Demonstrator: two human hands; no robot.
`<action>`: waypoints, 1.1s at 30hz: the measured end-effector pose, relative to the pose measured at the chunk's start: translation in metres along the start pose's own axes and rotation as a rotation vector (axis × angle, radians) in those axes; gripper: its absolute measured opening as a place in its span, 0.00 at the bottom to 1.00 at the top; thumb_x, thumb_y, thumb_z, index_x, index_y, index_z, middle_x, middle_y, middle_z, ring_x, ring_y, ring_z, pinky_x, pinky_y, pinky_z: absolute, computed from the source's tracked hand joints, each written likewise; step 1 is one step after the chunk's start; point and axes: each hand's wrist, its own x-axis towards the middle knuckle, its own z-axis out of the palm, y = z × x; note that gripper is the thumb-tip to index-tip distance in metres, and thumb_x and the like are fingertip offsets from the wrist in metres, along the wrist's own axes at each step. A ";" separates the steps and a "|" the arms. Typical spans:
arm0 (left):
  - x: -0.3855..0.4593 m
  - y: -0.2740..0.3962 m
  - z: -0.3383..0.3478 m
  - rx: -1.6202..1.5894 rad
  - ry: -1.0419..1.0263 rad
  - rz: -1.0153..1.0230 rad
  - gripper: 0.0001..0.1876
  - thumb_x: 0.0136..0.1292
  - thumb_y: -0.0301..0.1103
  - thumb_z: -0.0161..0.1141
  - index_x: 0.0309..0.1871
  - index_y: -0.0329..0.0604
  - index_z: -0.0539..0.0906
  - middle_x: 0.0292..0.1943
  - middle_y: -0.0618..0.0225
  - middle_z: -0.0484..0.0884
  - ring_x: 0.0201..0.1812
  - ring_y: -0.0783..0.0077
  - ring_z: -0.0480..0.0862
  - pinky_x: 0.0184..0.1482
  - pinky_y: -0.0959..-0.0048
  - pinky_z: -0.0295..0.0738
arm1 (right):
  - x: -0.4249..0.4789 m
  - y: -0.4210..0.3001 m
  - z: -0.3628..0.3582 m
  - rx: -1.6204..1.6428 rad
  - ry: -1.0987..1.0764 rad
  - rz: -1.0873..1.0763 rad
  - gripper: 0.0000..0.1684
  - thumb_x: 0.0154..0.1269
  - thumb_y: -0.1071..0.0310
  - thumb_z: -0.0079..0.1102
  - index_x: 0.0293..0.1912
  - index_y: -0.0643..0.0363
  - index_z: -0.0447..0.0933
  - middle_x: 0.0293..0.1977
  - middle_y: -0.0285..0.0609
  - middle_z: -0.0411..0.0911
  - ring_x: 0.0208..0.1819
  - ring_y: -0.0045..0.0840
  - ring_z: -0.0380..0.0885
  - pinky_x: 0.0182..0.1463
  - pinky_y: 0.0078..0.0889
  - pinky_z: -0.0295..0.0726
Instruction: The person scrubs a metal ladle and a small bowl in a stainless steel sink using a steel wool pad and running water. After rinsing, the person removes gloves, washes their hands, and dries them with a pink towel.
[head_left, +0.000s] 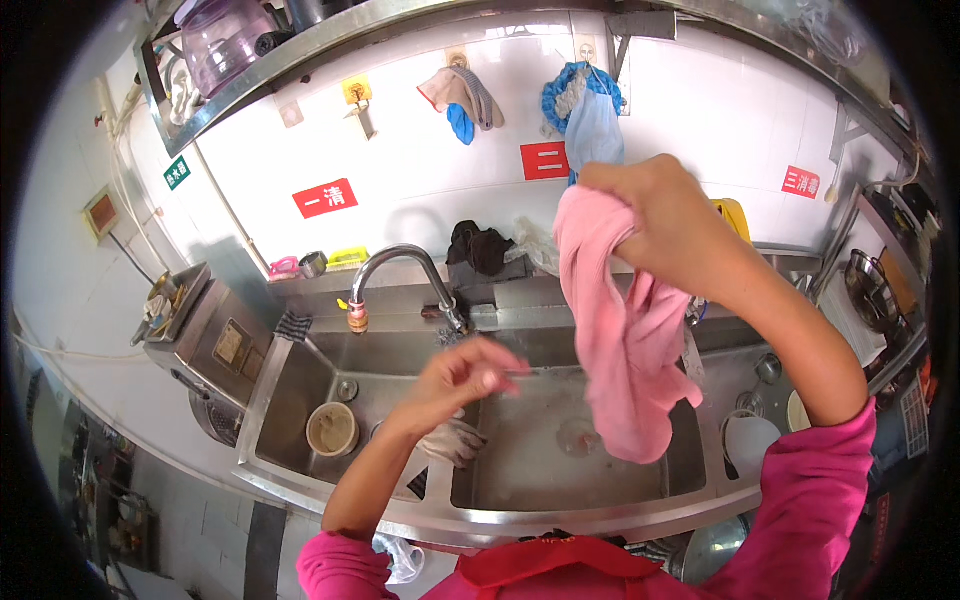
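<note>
A pink cloth (622, 352) hangs bunched from my right hand (652, 217), which is raised over the right side of the middle sink basin (525, 480). Its lower end dangles above the basin floor. My left hand (465, 379) hovers over the divider between the left and middle basins, fingers apart and slightly curled, with nothing in it. Below that hand, a pair of whitish work gloves (452, 442) lies draped on the divider. The curved chrome faucet (397, 259) stands behind my left hand.
A round tub (332, 430) sits in the left basin (289, 420). In the right basin are a white bowl (752, 442) and ladles (766, 367). Dark cloth (480, 247) lies on the back ledge. Overhead runs a metal shelf (375, 37); gloves (461, 97) and a mask (595, 127) hang beneath it.
</note>
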 end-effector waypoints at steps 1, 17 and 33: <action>-0.002 0.015 0.004 0.052 0.149 0.139 0.36 0.51 0.48 0.61 0.59 0.41 0.60 0.58 0.58 0.63 0.54 0.66 0.70 0.56 0.68 0.63 | 0.001 -0.006 0.000 -0.020 -0.046 -0.043 0.15 0.37 0.76 0.53 0.32 0.63 0.73 0.23 0.54 0.73 0.30 0.47 0.73 0.34 0.41 0.72; -0.021 0.071 0.015 1.242 0.519 0.875 0.33 0.46 0.21 0.62 0.56 0.52 0.61 0.47 0.52 0.68 0.45 0.56 0.73 0.45 0.66 0.70 | 0.019 -0.037 -0.012 -0.462 0.318 -0.302 0.17 0.39 0.76 0.55 0.35 0.56 0.70 0.25 0.39 0.73 0.28 0.34 0.75 0.27 0.32 0.72; -0.103 0.125 -0.103 2.438 0.180 1.062 0.11 0.46 0.31 0.57 0.35 0.57 0.73 0.41 0.79 0.67 0.39 0.71 0.72 0.34 0.75 0.69 | -0.001 0.014 0.085 -0.754 0.289 -0.970 0.24 0.48 0.64 0.54 0.47 0.37 0.62 0.46 0.38 0.63 0.44 0.31 0.66 0.44 0.33 0.70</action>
